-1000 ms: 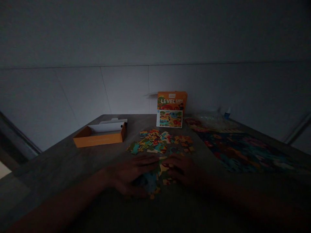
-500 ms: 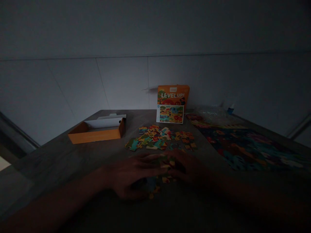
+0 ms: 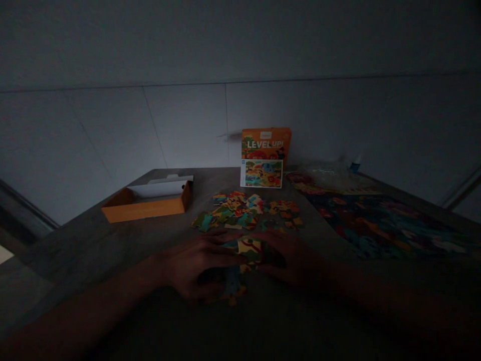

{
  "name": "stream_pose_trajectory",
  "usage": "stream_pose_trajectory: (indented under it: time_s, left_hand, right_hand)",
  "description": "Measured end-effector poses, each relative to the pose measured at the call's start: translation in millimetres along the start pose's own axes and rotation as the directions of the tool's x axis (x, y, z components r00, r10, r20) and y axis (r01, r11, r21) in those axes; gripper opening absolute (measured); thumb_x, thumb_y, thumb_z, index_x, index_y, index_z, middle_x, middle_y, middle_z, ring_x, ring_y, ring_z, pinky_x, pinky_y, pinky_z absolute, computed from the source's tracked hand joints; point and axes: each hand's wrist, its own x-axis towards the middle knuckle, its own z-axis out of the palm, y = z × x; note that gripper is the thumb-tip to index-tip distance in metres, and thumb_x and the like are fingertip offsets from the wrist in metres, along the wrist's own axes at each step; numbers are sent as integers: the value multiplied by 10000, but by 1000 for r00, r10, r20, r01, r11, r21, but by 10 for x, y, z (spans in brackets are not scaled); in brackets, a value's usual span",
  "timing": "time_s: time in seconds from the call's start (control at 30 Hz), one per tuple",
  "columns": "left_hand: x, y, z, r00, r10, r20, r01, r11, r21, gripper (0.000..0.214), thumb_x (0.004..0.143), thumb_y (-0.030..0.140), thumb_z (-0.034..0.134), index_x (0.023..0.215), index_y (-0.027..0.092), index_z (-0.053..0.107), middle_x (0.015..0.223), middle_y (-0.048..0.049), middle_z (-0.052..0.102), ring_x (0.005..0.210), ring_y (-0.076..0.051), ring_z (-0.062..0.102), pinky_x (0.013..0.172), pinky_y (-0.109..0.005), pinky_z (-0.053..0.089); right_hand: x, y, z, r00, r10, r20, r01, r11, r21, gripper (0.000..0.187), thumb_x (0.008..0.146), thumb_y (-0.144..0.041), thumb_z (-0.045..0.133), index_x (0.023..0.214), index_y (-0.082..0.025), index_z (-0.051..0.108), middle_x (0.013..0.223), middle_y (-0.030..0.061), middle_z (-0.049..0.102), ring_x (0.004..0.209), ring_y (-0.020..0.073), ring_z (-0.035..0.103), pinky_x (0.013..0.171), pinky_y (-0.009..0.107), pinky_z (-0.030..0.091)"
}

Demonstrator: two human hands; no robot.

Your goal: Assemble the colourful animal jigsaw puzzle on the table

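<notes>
Half-covering puzzle pieces (image 3: 248,246), left hand (image 3: 195,268), right hand (image 3: 293,258)

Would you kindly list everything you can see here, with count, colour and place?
table: one, grey, under everything.
open box: one, orange with a white flap, far left.
upright box: one, orange, against the wall.
picture card: one, multicoloured, leaning on the upright box.
loose pieces: many, multicoloured, mid-table.
large puzzle: one, dark multicoloured, flat at right.
bottle: one, blue-topped, far right, dim.
joined pieces: one cluster, multicoloured, between the hands.
left hand: one, touching the cluster's left side.
right hand: one, touching its right side.
</notes>
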Motion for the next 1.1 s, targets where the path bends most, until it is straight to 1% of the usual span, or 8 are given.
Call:
stream_pose_trajectory:
  time_s: [0.23, 0.3, 0.37, 0.43, 0.53, 0.73, 0.9, 1.1]
  left_hand:
    - [-27, -14, 49, 999, -31, 7, 31, 999, -10, 687, 835, 233, 612, 1494, 206, 421, 1379, -103, 608, 1445, -324, 363, 1178, -564, 350]
    - [-38, -20, 57, 999, -41, 4, 41, 999, -10, 717, 843, 245, 610, 1520, 206, 376, 1407, -115, 582, 1428, -340, 386, 1159, -573, 371]
    - [-57, -32, 69, 997, -69, -27, 68, 997, -30, 815, 847, 322, 638, 1561, 190, 268, 1471, -154, 509, 1379, -367, 448, 1112, -572, 427]
    - [-81, -45, 82, 992, -114, -55, 111, 992, -61, 985, 832, 434, 681, 1590, 166, 111, 1503, -198, 453, 1331, -385, 499, 1066, -556, 474]
    - [-113, -56, 96, 987, -152, -51, 147, 986, -83, 1132, 816, 520, 706, 1589, 163, -39, 1502, -214, 447, 1353, -397, 472, 1072, -547, 465]
    - [-131, -71, 106, 985, -171, -25, 169, 983, -78, 1112, 794, 498, 739, 1592, 219, 17, 1552, -199, 379, 1362, -392, 458, 1082, -545, 445]
    - [-110, -65, 90, 985, -172, 5, 171, 978, -117, 1080, 804, 502, 725, 1589, 217, 40, 1527, -180, 428, 1362, -362, 467, 1104, -508, 429]
    - [-115, -80, 94, 984, -176, 14, 176, 978, -111, 1133, 759, 514, 752, 1589, 206, 46, 1538, -178, 412, 1379, -374, 443, 1113, -525, 412]
  right_hand:
    - [18, -12, -3, 1000, -1, -5, 1, 1000, -24, 592, 865, -338, 691, 1416, -237, 500, 1290, 121, 638, 1149, 263, 622, 957, 433, 512]
    - [19, -15, -7, 1000, -1, -11, 1, 1000, -19, 586, 860, -329, 693, 1410, -247, 508, 1290, 111, 640, 1148, 258, 623, 956, 428, 513]
    - [16, -13, -7, 1000, -1, -10, 1, 1000, -16, 599, 861, -339, 694, 1422, -260, 498, 1307, 105, 633, 1158, 256, 620, 966, 424, 510]
    - [10, -11, -8, 1000, 3, -3, -3, 1000, -25, 620, 862, -365, 698, 1437, -265, 488, 1314, 106, 630, 1160, 260, 621, 966, 427, 511]
    - [0, -18, -22, 1000, 10, 17, -9, 999, -54, 622, 838, -411, 720, 1408, -249, 531, 1299, 121, 640, 1131, 279, 635, 935, 434, 525]
    - [-6, -46, -98, 996, -50, 77, 57, 994, -91, 616, 822, -470, 716, 1361, -204, 579, 1302, 146, 632, 1122, 296, 630, 938, 441, 516]
    - [14, -55, -130, 992, -59, 115, 74, 988, -133, 598, 816, -523, 710, 1277, -151, 633, 1224, 170, 645, 1043, 290, 642, 873, 423, 526]
    - [41, -90, -124, 991, -42, 130, 60, 989, -137, 575, 763, -570, 753, 1173, -171, 697, 1203, 148, 642, 981, 270, 648, 826, 401, 531]
